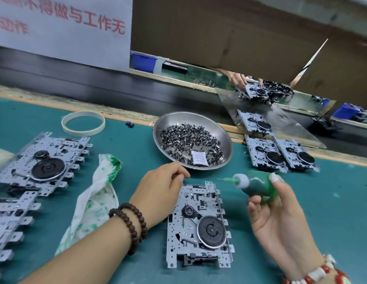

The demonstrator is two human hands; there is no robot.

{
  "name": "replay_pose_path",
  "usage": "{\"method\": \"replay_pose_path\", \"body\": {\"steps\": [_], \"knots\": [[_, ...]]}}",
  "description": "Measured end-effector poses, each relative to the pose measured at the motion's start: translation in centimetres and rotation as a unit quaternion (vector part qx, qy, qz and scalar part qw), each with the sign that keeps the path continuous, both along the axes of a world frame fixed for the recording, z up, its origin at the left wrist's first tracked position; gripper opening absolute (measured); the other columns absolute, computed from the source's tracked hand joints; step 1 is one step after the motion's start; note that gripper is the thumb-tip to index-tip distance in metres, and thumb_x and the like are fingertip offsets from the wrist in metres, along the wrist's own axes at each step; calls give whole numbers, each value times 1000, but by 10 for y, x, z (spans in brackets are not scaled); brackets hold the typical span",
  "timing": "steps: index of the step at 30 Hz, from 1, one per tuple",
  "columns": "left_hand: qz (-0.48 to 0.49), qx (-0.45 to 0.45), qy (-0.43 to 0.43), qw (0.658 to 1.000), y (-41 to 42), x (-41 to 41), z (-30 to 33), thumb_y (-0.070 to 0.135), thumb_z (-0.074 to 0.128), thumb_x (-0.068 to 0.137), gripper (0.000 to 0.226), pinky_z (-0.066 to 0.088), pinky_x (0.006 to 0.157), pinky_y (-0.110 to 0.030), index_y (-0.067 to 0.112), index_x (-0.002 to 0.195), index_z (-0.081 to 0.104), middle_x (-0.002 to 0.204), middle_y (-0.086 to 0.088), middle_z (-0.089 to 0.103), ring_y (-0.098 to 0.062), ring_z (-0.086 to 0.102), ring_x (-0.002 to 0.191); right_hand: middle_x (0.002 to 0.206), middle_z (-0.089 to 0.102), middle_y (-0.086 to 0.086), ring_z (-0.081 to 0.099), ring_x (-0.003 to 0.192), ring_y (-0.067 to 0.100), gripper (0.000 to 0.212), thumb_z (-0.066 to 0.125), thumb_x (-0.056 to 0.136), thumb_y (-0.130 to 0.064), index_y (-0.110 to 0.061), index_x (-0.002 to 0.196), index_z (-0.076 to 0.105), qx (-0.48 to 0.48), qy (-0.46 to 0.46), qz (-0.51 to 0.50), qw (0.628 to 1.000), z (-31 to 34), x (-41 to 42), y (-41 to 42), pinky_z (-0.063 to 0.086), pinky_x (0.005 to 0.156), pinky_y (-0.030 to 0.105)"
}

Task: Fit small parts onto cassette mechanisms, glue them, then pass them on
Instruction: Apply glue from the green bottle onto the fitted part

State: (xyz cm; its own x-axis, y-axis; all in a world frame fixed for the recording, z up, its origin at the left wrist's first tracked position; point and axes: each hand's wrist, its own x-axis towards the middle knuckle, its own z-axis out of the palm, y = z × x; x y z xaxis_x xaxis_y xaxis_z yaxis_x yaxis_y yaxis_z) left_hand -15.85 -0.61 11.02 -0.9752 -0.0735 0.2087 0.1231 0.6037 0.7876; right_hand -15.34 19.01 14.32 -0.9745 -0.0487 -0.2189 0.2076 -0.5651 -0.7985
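One red-lettered sign: "与工作无"

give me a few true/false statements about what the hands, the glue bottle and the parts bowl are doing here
1. The right hand holds a green squeeze glue bottle with its nozzle pointing left. True.
2. The round steel bowl is empty. False: it holds a heap of small dark parts and a white paper packet.
3. The left hand rests at the top edge of the grey metal cassette mechanism lying between the two hands. True.
4. The white cloth is clean. False: it is stained green.
5. The pale tape ring lies inside the bowl. False: it lies on the green mat, left of the bowl.
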Motion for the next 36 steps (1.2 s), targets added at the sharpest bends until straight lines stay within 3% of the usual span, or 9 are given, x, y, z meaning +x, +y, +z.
{"method": "replay_pose_path", "body": {"steps": [5,10,15,18,21,24,28,32,36], "knots": [[23,-1,14,1000,2,1,0,18,46,94,15,33,63,-6,29,94,56,76,18,44,6,44,67,67,66,9,57,44,5,36,57,73,-34,-6,94,64,48,-18,0,999,-1,-4,5,50,43,15],[63,-48,20,997,4,5,3,24,45,94,5,22,63,-21,28,93,46,79,14,34,-7,37,76,54,47,3,35,36,5,40,57,75,-41,-11,101,56,95,-84,81,989,-6,-7,15,35,31,15],[84,-120,-31,989,-4,10,8,35,40,95,10,27,61,-28,29,89,45,70,11,40,-5,40,66,92,72,9,62,64,8,48,58,71,-32,-9,114,60,90,-14,140,986,-8,-8,22,52,50,19],[66,-154,-90,982,-9,13,12,43,37,94,15,35,61,-29,32,88,46,66,7,52,-12,53,72,105,72,1,66,88,4,40,65,74,-24,-15,112,56,240,93,133,957,-12,-7,18,53,69,17],[23,-166,-155,973,-13,17,15,49,36,92,15,47,69,-27,38,100,42,70,3,61,-14,63,71,104,70,-7,64,98,5,39,73,77,-12,-23,105,48,429,155,93,885,-18,-8,16,48,83,15],[2,-97,-197,976,-18,20,20,43,43,92,22,53,65,-27,36,112,38,61,2,68,-9,63,51,104,66,-15,63,91,-7,40,76,76,-18,-27,99,44,514,168,106,835,-23,-10,17,43,77,4],[-29,95,-264,959,-22,38,22,26,61,86,34,53,48,-28,29,116,44,58,1,66,-18,62,52,103,63,-16,61,94,-8,37,74,78,-18,-30,95,43,507,186,121,833,-25,-13,19,43,81,5],[-54,165,-277,945,-19,54,18,14,67,81,51,50,48,-26,31,123,42,56,1,62,-17,58,50,101,63,-17,60,93,-10,36,73,79,-19,-32,95,44,517,203,125,822,-24,-13,21,43,81,5],[-41,234,-251,938,-7,59,14,2,66,80,58,49,44,-26,31,125,42,55,-6,51,-15,51,47,93,58,-15,55,92,6,36,72,78,-29,-36,97,43,601,210,75,767,-22,-12,26,42,78,25]]}}
